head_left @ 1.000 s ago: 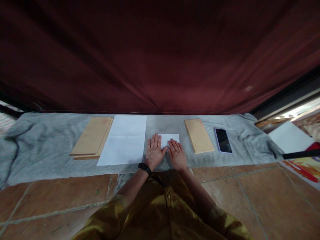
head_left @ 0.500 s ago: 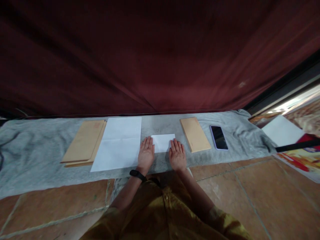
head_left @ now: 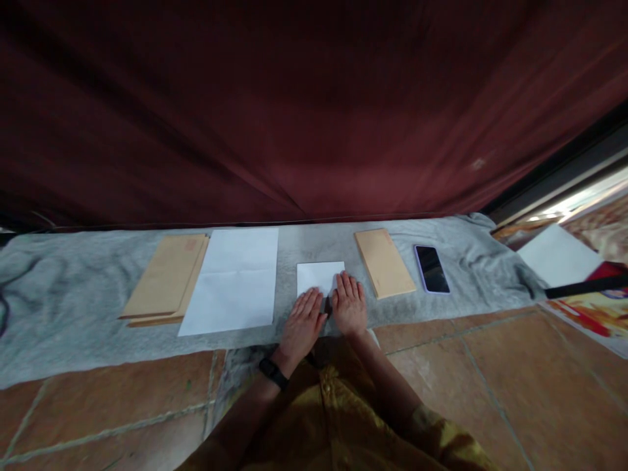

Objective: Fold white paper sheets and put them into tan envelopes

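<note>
A small folded sheet of white paper [head_left: 318, 273] lies flat on the grey cloth [head_left: 314, 245] in front of me. My left hand [head_left: 303, 324], with a black band on its wrist, rests flat on the paper's near edge, fingers stretched out. On the paper's right edge lies my right hand [head_left: 349, 304], also flat with its fingers extended. Both hands cover the near corners of the paper. To the left is a larger white sheet [head_left: 235, 281] with a crease across it. A brown envelope [head_left: 384, 263] sits to the right of my right hand.
Brown envelopes [head_left: 167, 275] are stacked at the left of the large sheet. A phone [head_left: 432, 269] in a purple case lies right of the single envelope. A dark red curtain [head_left: 304, 131] hangs behind the cloth. Tiled floor [head_left: 441, 379] runs along the near side.
My left hand has slid from the folded paper's left edge toward me and to the right, onto its near edge. My right hand has stayed nearly in place.
</note>
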`<state>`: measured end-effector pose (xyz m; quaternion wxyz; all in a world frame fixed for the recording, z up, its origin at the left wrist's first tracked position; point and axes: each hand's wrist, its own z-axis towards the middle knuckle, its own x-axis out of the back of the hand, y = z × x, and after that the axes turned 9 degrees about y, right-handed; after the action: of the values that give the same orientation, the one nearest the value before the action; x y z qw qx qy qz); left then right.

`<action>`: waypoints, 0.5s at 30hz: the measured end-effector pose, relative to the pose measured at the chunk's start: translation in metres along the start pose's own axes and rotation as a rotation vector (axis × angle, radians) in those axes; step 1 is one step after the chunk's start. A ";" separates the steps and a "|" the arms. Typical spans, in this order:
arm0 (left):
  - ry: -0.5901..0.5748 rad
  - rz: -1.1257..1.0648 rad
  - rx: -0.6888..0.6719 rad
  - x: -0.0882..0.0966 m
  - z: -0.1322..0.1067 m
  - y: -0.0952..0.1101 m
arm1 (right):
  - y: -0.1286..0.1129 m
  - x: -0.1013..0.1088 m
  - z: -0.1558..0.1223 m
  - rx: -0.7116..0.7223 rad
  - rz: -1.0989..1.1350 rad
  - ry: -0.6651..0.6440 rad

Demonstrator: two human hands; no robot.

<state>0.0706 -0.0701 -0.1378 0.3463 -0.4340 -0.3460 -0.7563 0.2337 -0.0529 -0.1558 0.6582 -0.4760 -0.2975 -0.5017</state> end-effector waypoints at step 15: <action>-0.014 0.043 0.003 0.001 -0.005 0.002 | -0.006 0.011 0.014 0.151 0.171 -0.038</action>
<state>0.0699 -0.0759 -0.1384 0.3609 -0.4460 -0.3402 -0.7450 0.2322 -0.0443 -0.1395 0.7268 -0.4580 -0.3054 -0.4108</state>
